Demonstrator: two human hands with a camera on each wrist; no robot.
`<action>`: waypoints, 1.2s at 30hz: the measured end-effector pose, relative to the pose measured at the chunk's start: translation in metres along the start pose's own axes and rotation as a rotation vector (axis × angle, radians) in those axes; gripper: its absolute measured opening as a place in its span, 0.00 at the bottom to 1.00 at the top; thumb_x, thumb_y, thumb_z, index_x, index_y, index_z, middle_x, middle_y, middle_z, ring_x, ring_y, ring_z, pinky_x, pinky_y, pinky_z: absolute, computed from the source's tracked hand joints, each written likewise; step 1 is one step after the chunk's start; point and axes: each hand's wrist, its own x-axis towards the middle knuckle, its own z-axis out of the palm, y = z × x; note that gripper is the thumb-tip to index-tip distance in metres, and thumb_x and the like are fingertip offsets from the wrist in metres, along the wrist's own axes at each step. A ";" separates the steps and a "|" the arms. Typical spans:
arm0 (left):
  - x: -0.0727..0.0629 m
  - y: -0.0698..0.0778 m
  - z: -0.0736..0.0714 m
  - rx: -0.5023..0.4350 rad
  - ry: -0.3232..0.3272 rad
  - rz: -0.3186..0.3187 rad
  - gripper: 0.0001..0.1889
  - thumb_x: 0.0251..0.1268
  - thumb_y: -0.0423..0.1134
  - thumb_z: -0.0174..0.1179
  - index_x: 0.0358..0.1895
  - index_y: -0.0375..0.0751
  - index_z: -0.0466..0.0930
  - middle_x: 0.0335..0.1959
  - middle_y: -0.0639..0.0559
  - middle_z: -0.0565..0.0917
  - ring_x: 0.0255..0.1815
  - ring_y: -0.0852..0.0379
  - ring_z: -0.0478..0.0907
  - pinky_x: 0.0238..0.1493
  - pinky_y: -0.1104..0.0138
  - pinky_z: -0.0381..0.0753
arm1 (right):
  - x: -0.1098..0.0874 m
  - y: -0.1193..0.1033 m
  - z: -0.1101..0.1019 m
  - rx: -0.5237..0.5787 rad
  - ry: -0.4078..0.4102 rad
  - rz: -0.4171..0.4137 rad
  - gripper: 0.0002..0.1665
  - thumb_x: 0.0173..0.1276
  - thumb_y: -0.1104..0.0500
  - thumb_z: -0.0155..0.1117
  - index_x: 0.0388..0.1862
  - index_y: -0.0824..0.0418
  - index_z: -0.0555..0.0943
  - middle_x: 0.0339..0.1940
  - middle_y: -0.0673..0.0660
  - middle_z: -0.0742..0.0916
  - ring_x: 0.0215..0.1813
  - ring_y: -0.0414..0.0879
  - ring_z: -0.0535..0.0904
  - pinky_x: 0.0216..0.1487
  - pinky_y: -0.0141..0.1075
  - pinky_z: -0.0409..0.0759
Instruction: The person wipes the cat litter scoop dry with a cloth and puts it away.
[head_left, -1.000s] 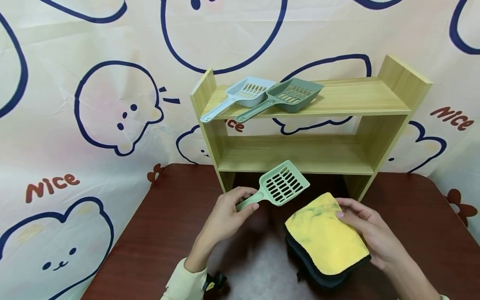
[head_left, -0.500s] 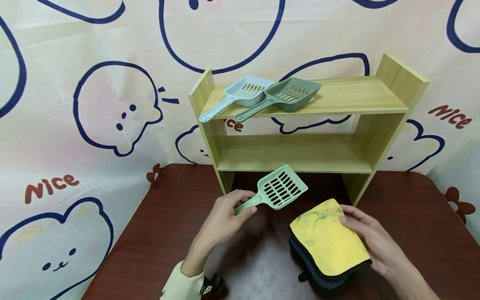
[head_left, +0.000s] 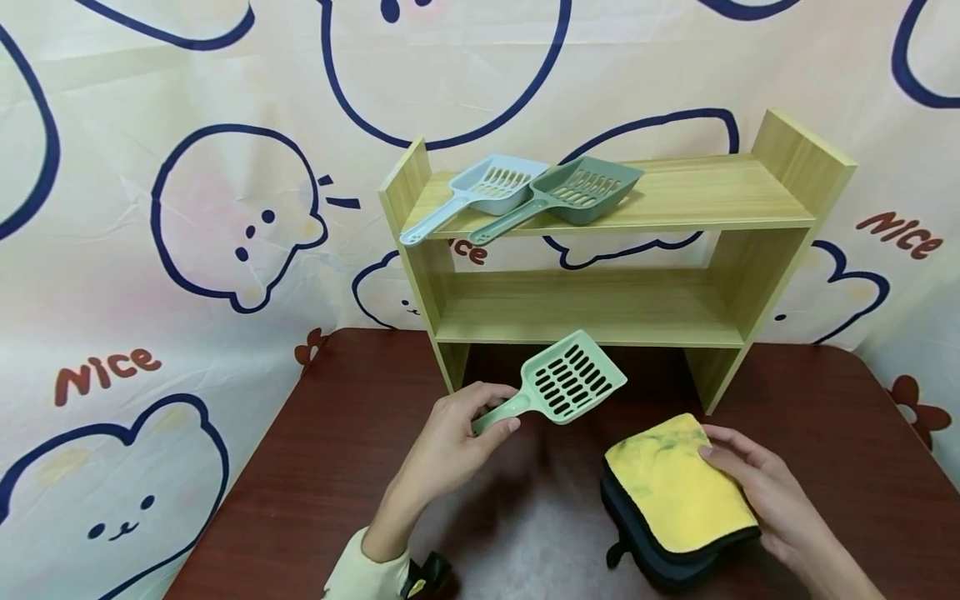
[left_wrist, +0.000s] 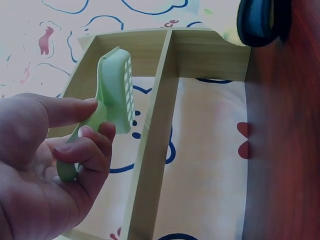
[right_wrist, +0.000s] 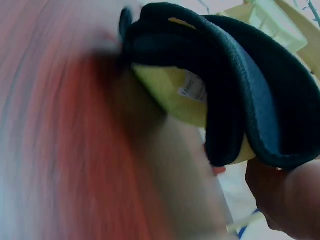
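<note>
My left hand (head_left: pixel 450 446) grips the handle of a light green slotted litter scoop (head_left: pixel 572 377), held up in front of the shelf with its slotted pan pointing right. Thumb and curled fingers wrap the handle in the left wrist view, where the scoop (left_wrist: pixel 116 90) is seen from its side. My right hand (head_left: pixel 772 492) pinches a folded cloth (head_left: pixel 678 483), yellow on top with a dark edge and dark underside, by its right side. In the right wrist view the cloth (right_wrist: pixel 235 75) shows dark folded layers, a white label (right_wrist: pixel 194 87) and a small loop.
A wooden shelf unit (head_left: pixel 588 308) stands at the back of the dark red-brown table (head_left: pixel 300 500). On its top board lie a light blue litter scoop (head_left: pixel 498 185) and a darker green one (head_left: pixel 588 190), side by side, handles jutting over the front edge. A printed cloth backdrop hangs behind.
My right hand has moved the folded cloth down and a little to the right. The left hand and its scoop have dipped slightly.
</note>
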 end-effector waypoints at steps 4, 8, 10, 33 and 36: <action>-0.001 0.004 0.000 0.012 0.001 0.001 0.14 0.70 0.34 0.72 0.56 0.48 0.88 0.43 0.59 0.87 0.41 0.63 0.81 0.45 0.69 0.80 | 0.004 0.007 -0.012 -0.189 0.101 0.012 0.21 0.82 0.43 0.64 0.70 0.38 0.78 0.46 0.41 0.90 0.39 0.48 0.90 0.39 0.46 0.90; 0.000 0.012 -0.001 0.033 0.004 0.003 0.14 0.70 0.35 0.72 0.56 0.48 0.88 0.42 0.60 0.87 0.38 0.63 0.79 0.42 0.69 0.79 | 0.006 0.010 -0.021 -0.437 0.158 -0.058 0.35 0.83 0.42 0.62 0.79 0.57 0.72 0.55 0.49 0.90 0.41 0.40 0.87 0.40 0.40 0.87; 0.001 0.017 -0.002 0.041 0.003 0.000 0.14 0.71 0.35 0.72 0.57 0.48 0.87 0.42 0.60 0.87 0.38 0.64 0.79 0.41 0.70 0.78 | 0.005 0.009 -0.025 -0.578 0.196 -0.129 0.36 0.83 0.43 0.61 0.78 0.63 0.72 0.59 0.58 0.90 0.42 0.29 0.84 0.41 0.34 0.85; 0.042 0.104 -0.028 0.109 -0.018 0.145 0.14 0.73 0.36 0.70 0.58 0.43 0.87 0.45 0.56 0.90 0.40 0.62 0.80 0.44 0.68 0.79 | -0.017 0.007 -0.036 -0.608 0.278 -0.365 0.29 0.86 0.51 0.59 0.74 0.69 0.74 0.47 0.28 0.87 0.46 0.23 0.85 0.41 0.32 0.88; 0.048 0.116 -0.034 0.115 -0.033 0.158 0.14 0.74 0.37 0.69 0.59 0.42 0.87 0.48 0.55 0.90 0.42 0.62 0.80 0.45 0.67 0.79 | -0.019 0.008 -0.036 -0.600 0.279 -0.366 0.28 0.86 0.52 0.59 0.73 0.69 0.74 0.46 0.27 0.87 0.46 0.24 0.85 0.41 0.32 0.88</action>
